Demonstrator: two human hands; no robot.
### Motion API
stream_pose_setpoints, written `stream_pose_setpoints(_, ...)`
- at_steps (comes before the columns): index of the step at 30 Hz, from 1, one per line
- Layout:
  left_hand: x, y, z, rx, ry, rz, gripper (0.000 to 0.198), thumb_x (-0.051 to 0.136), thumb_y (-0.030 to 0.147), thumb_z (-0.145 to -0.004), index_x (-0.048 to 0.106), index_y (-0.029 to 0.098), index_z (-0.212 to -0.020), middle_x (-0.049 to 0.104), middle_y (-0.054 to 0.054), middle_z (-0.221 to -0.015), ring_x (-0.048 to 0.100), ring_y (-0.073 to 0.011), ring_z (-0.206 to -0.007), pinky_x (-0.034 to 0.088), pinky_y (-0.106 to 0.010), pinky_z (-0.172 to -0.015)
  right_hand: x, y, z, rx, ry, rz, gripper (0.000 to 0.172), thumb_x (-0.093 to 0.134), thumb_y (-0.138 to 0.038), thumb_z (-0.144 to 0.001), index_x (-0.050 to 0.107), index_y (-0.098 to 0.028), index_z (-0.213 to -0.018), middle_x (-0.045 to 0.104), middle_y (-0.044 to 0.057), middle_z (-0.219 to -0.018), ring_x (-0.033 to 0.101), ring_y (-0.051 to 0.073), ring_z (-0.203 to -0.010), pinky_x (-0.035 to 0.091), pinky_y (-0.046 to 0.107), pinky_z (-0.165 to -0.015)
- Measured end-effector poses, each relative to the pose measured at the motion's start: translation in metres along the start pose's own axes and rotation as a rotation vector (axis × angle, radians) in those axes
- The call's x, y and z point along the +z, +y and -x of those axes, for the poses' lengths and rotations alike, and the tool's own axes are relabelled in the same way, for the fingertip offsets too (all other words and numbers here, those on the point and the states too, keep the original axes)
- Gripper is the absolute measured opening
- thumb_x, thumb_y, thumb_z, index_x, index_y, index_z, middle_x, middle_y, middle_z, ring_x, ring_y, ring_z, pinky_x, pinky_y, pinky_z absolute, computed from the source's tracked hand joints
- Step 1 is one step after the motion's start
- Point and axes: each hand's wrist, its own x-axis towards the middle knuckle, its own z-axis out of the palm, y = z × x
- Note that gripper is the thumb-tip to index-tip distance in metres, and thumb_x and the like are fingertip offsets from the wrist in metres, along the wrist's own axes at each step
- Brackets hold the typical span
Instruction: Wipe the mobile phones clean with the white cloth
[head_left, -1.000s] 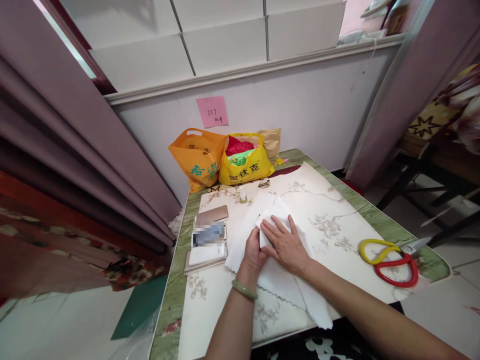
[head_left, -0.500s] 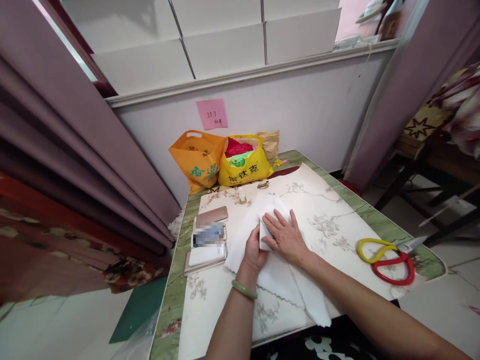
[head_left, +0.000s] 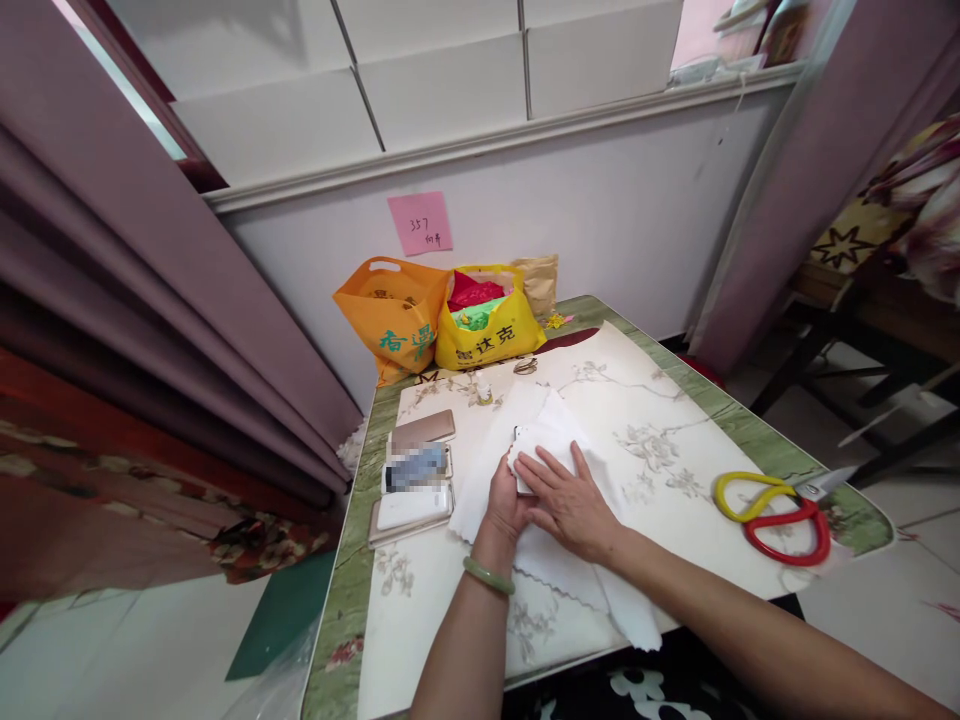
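A white smartphone (head_left: 527,440), with a dark camera spot at its upper left corner, lies on a white cloth (head_left: 551,565) at the middle of the table. My left hand (head_left: 508,497), with a green bangle on its wrist, grips the phone's left side. Across the phone's back my right hand (head_left: 566,500) lies flat with its fingers stretched out, covering much of it. Whether any cloth lies between the palm and the phone is hidden.
Several phones (head_left: 416,508) lie at the left. Scissors with yellow and red handles (head_left: 787,535) rest at the right edge. A small bottle (head_left: 484,390), an orange bag (head_left: 394,315) and a yellow bag (head_left: 487,340) stand at the back.
My right hand has slid a little down and toward me, and the phone's upper corner with its camera now shows. My left hand stays at the phone's side.
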Motion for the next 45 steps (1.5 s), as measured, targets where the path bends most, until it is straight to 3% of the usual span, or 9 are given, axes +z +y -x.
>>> stream_pose_setpoints(3,0.001,-0.002,-0.001,0.076,0.009,0.000,0.018,0.056,0.030,-0.085,0.067,0.018,-0.093,0.072,-0.006,-0.101,0.063,-0.0181,-0.107,0.045,-0.029,-0.100,0.003,0.011,-0.023,0.064,-0.011,0.013,0.061,0.031,-0.054,-0.098,0.020,-0.028,-0.152,0.034,0.003,-0.153,0.024,0.027,-0.143,-0.003,0.063,-0.114)
stream_pose_setpoints(7,0.007,-0.001,-0.001,0.026,-0.085,0.020,0.026,0.055,0.030,-0.085,0.067,0.017,-0.105,0.070,-0.007,-0.111,0.062,-0.0194,-0.111,0.045,-0.030,-0.101,0.002,0.021,-0.032,0.178,0.000,0.040,0.064,0.029,-0.058,-0.097,0.022,-0.025,-0.151,0.034,0.004,-0.152,0.023,0.029,-0.143,0.000,0.065,-0.113)
stream_pose_setpoints(10,0.009,-0.001,-0.001,0.041,-0.098,0.036,0.027,0.057,0.029,-0.083,0.068,0.014,-0.103,0.071,-0.008,-0.107,0.063,-0.0209,-0.108,0.045,-0.031,-0.101,-0.002,0.017,-0.017,0.177,0.020,0.050,0.064,0.032,-0.058,-0.096,0.026,-0.024,-0.150,0.037,0.005,-0.151,0.023,0.030,-0.143,-0.003,0.064,-0.113)
stream_pose_setpoints(17,0.007,0.001,-0.003,-0.038,-0.124,0.034,0.035,0.055,0.033,-0.083,0.067,0.010,-0.107,0.072,-0.012,-0.101,0.065,-0.0248,-0.104,0.046,-0.037,-0.099,-0.012,-0.007,0.029,-0.007,0.018,0.033,0.063,0.040,-0.055,-0.095,0.032,-0.022,-0.148,0.042,0.003,-0.148,0.021,0.029,-0.143,-0.008,0.060,-0.115)
stream_pose_setpoints(23,0.003,-0.001,-0.003,0.071,-0.008,-0.013,0.025,0.063,0.029,-0.078,0.067,0.014,-0.098,0.071,-0.007,-0.101,0.065,-0.0203,-0.103,0.046,-0.030,-0.098,-0.008,0.009,-0.014,0.102,0.025,0.053,0.060,0.035,-0.055,-0.096,0.031,-0.026,-0.149,0.041,0.003,-0.149,0.024,0.030,-0.142,-0.001,0.063,-0.114)
stream_pose_setpoints(27,0.006,-0.001,0.000,0.041,-0.064,0.009,0.026,0.058,0.027,-0.082,0.068,0.016,-0.103,0.070,-0.008,-0.111,0.062,-0.0209,-0.110,0.046,-0.030,-0.099,-0.007,0.019,-0.032,0.176,0.034,0.071,0.061,0.032,-0.057,-0.096,0.030,-0.026,-0.149,0.039,0.003,-0.150,0.023,0.031,-0.142,-0.001,0.064,-0.113)
stream_pose_setpoints(37,0.011,0.002,0.000,-0.016,-0.077,0.017,0.031,0.055,0.032,-0.083,0.069,0.011,-0.101,0.074,-0.011,-0.096,0.067,-0.0236,-0.100,0.047,-0.035,-0.098,-0.012,-0.013,0.036,0.019,0.025,0.033,0.064,0.042,-0.055,-0.094,0.031,-0.023,-0.149,0.042,0.004,-0.148,0.022,0.030,-0.143,-0.006,0.061,-0.115)
stream_pose_setpoints(40,0.009,0.002,0.000,-0.012,-0.067,0.020,0.032,0.056,0.034,-0.083,0.068,0.011,-0.101,0.073,-0.011,-0.099,0.067,-0.0236,-0.101,0.047,-0.035,-0.098,-0.010,-0.009,0.026,0.020,0.015,0.020,0.062,0.041,-0.054,-0.095,0.030,-0.026,-0.149,0.043,0.002,-0.148,0.023,0.030,-0.143,-0.004,0.062,-0.115)
stream_pose_setpoints(45,0.006,-0.001,0.000,0.061,-0.050,0.024,0.023,0.059,0.028,-0.082,0.068,0.014,-0.099,0.072,-0.007,-0.102,0.065,-0.0204,-0.104,0.047,-0.031,-0.098,-0.001,0.015,-0.015,0.144,0.021,0.051,0.061,0.035,-0.055,-0.096,0.026,-0.029,-0.150,0.040,0.003,-0.149,0.024,0.030,-0.142,0.002,0.065,-0.113)
